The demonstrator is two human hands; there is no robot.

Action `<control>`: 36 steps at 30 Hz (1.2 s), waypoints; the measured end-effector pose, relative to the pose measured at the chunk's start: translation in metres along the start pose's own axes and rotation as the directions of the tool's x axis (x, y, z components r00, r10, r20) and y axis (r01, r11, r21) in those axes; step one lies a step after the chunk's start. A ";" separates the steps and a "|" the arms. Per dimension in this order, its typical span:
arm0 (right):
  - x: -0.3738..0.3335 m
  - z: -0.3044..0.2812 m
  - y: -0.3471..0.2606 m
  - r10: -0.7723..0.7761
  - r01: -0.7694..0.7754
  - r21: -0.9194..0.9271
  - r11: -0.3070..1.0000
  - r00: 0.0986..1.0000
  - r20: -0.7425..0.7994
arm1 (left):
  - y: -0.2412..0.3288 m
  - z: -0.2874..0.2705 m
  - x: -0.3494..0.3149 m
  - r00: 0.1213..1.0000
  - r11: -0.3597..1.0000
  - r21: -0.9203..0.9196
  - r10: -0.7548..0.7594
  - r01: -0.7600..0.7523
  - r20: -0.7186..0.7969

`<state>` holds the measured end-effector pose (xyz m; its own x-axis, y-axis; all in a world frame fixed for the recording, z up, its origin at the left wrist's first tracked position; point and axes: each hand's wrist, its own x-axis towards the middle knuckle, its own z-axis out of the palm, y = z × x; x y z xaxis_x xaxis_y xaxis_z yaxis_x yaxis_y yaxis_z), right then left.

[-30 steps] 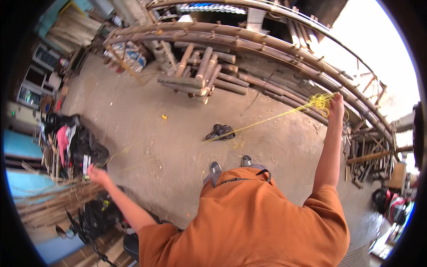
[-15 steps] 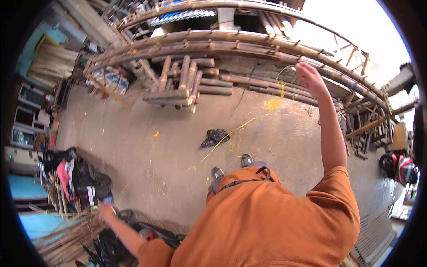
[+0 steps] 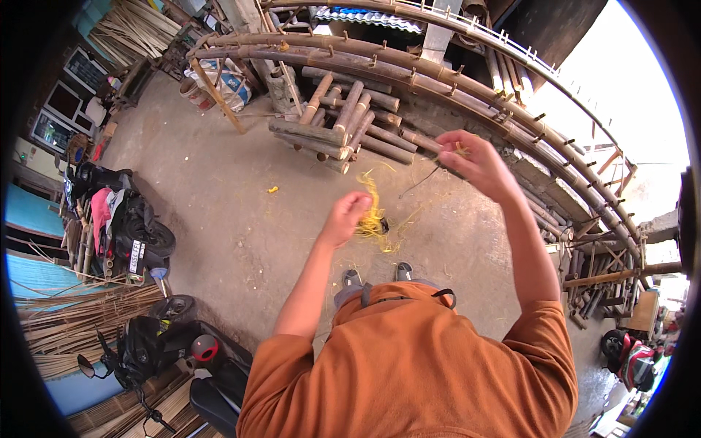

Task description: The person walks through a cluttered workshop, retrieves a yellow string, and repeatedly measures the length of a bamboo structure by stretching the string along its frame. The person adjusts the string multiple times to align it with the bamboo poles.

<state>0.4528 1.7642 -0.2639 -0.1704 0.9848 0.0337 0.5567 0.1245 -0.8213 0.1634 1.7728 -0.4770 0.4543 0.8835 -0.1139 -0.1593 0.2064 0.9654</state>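
My left hand is in the middle, fingers closed, with loose yellow twine at its fingertips. The twine runs down in a tangled bunch beside the hand; whether part of it lies on the floor I cannot tell. Farther right and higher up, my right hand is curled, with yellow strands pinched between thumb and fingers. A small black piece of plastic shows behind the twine, mostly covered.
Beyond my hands lie stacked bamboo poles below a long bamboo rail. Motorcycles stand at the left near bundles of split bamboo. A yellow scrap is on the concrete floor; my shoes are just ahead.
My left hand has come in from the far left to the middle. My right hand has lowered and moved slightly left. The stretched yellow twine is now bunched beside my left hand.
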 end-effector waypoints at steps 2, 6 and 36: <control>-0.012 -0.019 0.022 0.062 -0.066 -0.148 0.987 0.998 -0.032 | 0.007 -0.015 -0.013 0.974 0.959 -0.282 -0.060 -0.004 -0.219; -0.036 -0.055 0.025 0.301 -0.260 -0.425 0.867 0.953 0.031 | 0.031 -0.054 -0.044 0.879 0.904 -0.416 -0.119 -0.095 -0.461; -0.172 -0.351 0.328 0.241 -0.831 -0.311 0.461 0.455 -0.857 | 0.105 -0.279 -0.250 0.469 0.995 0.094 0.071 0.025 -0.880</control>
<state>0.9496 1.6780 -0.3390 0.7539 0.5817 0.3054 0.6512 -0.7233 -0.2298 -0.2110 1.6906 -0.4129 -0.5702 0.7990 -0.1911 -0.0649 0.1881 0.9800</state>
